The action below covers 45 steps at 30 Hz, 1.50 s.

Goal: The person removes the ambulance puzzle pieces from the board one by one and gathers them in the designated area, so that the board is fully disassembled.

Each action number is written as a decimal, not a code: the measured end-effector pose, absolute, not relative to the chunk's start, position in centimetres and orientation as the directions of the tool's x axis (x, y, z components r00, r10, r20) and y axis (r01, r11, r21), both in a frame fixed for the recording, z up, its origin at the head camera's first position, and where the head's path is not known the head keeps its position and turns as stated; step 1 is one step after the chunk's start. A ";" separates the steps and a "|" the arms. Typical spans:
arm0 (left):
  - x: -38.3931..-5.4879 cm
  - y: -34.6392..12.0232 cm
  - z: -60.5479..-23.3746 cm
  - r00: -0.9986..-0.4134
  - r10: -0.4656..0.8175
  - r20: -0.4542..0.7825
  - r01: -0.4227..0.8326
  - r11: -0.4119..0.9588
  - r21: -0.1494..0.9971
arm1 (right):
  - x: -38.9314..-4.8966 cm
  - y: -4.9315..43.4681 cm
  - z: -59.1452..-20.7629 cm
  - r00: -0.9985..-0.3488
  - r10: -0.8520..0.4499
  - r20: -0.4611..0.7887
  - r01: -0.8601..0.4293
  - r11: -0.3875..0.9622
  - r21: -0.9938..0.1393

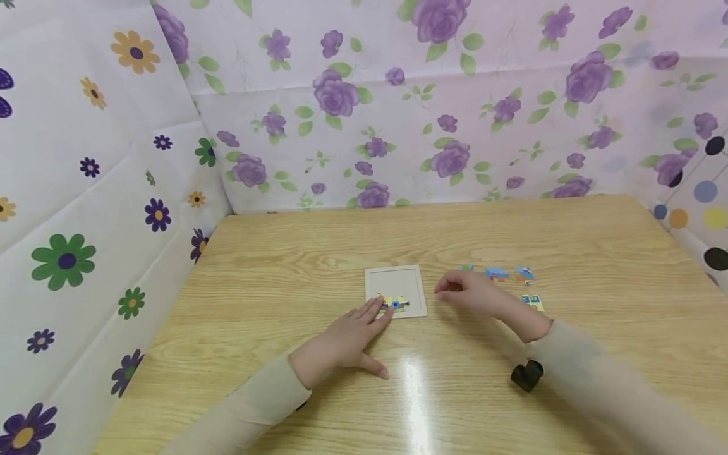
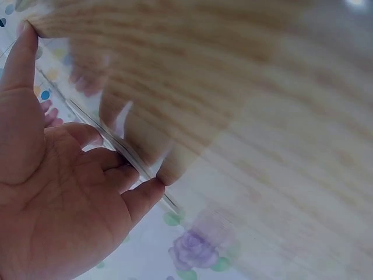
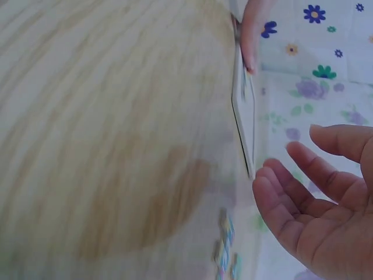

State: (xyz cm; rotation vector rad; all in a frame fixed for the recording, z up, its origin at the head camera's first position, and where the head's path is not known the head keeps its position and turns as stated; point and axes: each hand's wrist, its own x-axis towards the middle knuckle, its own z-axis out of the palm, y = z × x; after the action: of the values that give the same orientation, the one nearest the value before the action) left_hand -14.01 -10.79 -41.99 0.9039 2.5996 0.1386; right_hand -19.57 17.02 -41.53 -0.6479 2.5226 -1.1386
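one placed piece (image 1: 395, 303) half hidden behind left hand (image 1: 347, 341) fingertips.

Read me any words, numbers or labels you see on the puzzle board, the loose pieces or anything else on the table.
No readable text in any view.
Puzzle board: blank pale surface; the piece in it shows only colours.
Loose puzzle pieces: coloured shapes, too small and blurred to tell any lettering.
Floral sheets: flowers and dots only.
Wooden table: bare grain.
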 end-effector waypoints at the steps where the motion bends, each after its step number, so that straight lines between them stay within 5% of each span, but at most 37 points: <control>1: -14.0 -10.8 -42.0 -0.718 0.616 -0.322 0.579 0.787 0.215 | -19.7 16.7 -41.7 -0.856 -0.512 -0.077 -0.278 0.581 -0.765; 27: -13.9 -10.7 -41.5 -0.718 0.610 -0.336 0.574 0.791 0.211 | -19.7 10.7 -42.3 -0.806 -0.591 -0.043 -0.367 0.555 -0.746; 45: -14.1 -10.5 -41.7 -0.726 0.594 -0.346 0.571 0.801 0.177 | -20.0 8.8 -42.7 -0.921 -0.379 -0.093 -0.183 0.630 -0.755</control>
State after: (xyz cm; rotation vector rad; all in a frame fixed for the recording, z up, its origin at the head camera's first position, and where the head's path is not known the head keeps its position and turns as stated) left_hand -14.15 -10.49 -41.66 0.8791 2.6014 0.0817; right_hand -20.04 8.77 -42.75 -0.4585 2.6100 -1.1686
